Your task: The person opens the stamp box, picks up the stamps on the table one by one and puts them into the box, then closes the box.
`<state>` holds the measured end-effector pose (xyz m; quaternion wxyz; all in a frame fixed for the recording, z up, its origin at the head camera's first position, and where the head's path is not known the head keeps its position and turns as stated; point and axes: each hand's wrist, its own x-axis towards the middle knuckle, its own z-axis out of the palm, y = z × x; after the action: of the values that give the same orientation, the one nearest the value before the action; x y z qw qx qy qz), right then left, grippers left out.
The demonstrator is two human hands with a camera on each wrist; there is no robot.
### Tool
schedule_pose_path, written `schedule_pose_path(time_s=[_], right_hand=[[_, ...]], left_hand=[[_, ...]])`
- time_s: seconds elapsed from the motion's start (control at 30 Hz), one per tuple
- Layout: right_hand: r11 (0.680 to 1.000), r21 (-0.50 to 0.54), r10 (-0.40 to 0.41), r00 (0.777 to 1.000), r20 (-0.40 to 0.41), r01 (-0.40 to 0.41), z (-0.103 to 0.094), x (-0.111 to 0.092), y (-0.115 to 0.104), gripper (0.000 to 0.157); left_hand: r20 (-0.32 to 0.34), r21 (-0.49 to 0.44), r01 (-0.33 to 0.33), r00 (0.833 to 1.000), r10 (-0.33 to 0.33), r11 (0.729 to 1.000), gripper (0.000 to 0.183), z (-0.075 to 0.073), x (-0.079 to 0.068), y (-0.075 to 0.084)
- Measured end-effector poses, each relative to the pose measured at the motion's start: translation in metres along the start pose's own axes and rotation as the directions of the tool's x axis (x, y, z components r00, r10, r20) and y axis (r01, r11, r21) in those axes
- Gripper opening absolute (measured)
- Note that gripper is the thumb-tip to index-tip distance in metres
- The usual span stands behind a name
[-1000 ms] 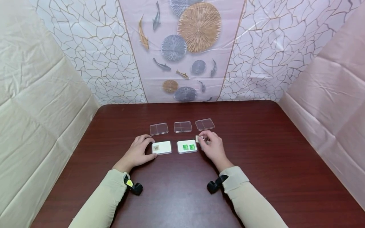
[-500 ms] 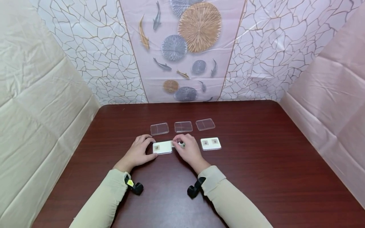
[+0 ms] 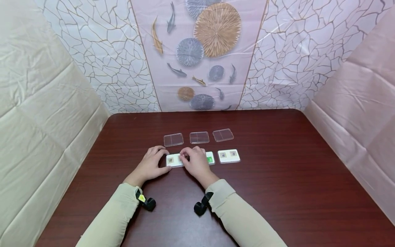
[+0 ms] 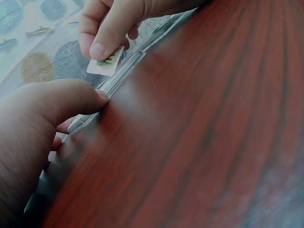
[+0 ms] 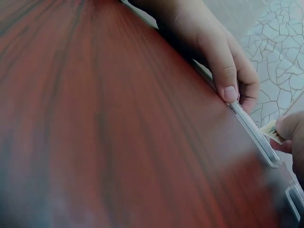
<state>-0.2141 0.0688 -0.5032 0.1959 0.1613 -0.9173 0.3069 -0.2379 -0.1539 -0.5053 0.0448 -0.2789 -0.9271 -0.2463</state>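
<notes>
A shallow clear case with a white insert [image 3: 175,163] lies on the table, one small stamp [image 3: 170,160] on its left part. My left hand [image 3: 148,164] holds this case at its left end, thumb [image 4: 97,96] on the near edge and fingers at the far side. Between thumb and fingertips my right hand [image 3: 196,165] pinches a postage stamp [image 4: 105,68] with a perforated edge, tilted close over the right part of the same case. My right hand covers much of a second case [image 3: 213,162], where a green stamp [image 3: 210,159] shows.
Farther right lies a third white-lined case [image 3: 228,160] with two stamps. Three clear lids [image 3: 173,139] stand in a row behind the cases on the dark red wooden table [image 3: 277,178]. Patterned cloth [image 3: 191,68] hangs behind the table.
My right hand has moved left from beside the third case to the left case, carrying the stamp, and now partly covers the middle case. My left hand stays in place.
</notes>
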Motion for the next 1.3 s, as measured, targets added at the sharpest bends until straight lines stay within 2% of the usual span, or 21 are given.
schedule_pose_path(time_s=[0.13, 0.27, 0.33, 0.47, 0.67, 0.77, 0.87, 0.97, 1.07, 1.2, 1.3], right_hand=[[0.995, -0.1, -0.014, 0.999, 0.038, 0.017, 0.003, 0.002, -0.002, 0.005], [0.973, -0.223, -0.042, 0.996, 0.073, 0.057, 0.005, 0.002, -0.004, 0.009], [0.965, -0.252, -0.051, 0.996, 0.072, 0.068, 0.005, 0.002, -0.005, 0.011], [0.96, -0.266, -0.07, 0.996, 0.051, 0.081, 0.005, 0.001, -0.006, 0.013], [0.969, -0.23, -0.087, 0.996, 0.009, 0.086, 0.003, 0.004, -0.004, 0.011], [0.976, -0.208, -0.058, 0.997, 0.045, 0.066, -0.003, 0.011, -0.002, 0.016], [0.976, -0.214, -0.011, 0.992, 0.13, 0.038, -0.013, 0.026, 0.002, 0.028], [0.971, -0.237, 0.017, 0.974, 0.225, 0.038, -0.023, 0.045, 0.006, 0.042], [0.964, -0.254, 0.008, 0.943, 0.331, 0.081, -0.029, 0.064, 0.01, 0.054], [0.955, -0.25, -0.017, 0.876, 0.481, 0.156, -0.027, 0.081, 0.015, 0.062], [0.951, -0.255, -0.003, 0.828, 0.561, 0.176, -0.022, 0.087, 0.016, 0.063]], left_hand=[[-0.009, -0.002, -0.008, 1.0, 0.008, 1.0, 0.049, 0.0, 0.001, 0.0], [-0.011, -0.002, -0.015, 1.0, 0.015, 1.0, 0.049, 0.001, 0.0, -0.001], [-0.008, -0.002, -0.014, 1.0, 0.014, 1.0, 0.049, 0.001, 0.0, -0.001], [-0.006, -0.005, -0.01, 1.0, 0.01, 1.0, 0.049, 0.001, -0.001, -0.002], [-0.01, -0.012, -0.01, 1.0, 0.01, 1.0, 0.05, 0.001, 0.0, -0.003], [-0.014, -0.012, -0.016, 1.0, 0.016, 1.0, 0.05, 0.003, 0.001, -0.004], [-0.013, -0.011, -0.019, 1.0, 0.018, 1.0, 0.05, 0.003, 0.002, -0.005], [-0.01, -0.009, -0.014, 1.0, 0.014, 1.0, 0.051, 0.003, 0.002, -0.006], [-0.007, -0.009, -0.009, 1.0, 0.009, 1.0, 0.051, 0.002, 0.002, -0.007], [-0.007, -0.005, -0.012, 1.0, 0.012, 1.0, 0.051, 0.002, 0.002, -0.007], [-0.005, -0.011, -0.012, 1.0, 0.012, 1.0, 0.051, 0.003, 0.002, -0.007]])
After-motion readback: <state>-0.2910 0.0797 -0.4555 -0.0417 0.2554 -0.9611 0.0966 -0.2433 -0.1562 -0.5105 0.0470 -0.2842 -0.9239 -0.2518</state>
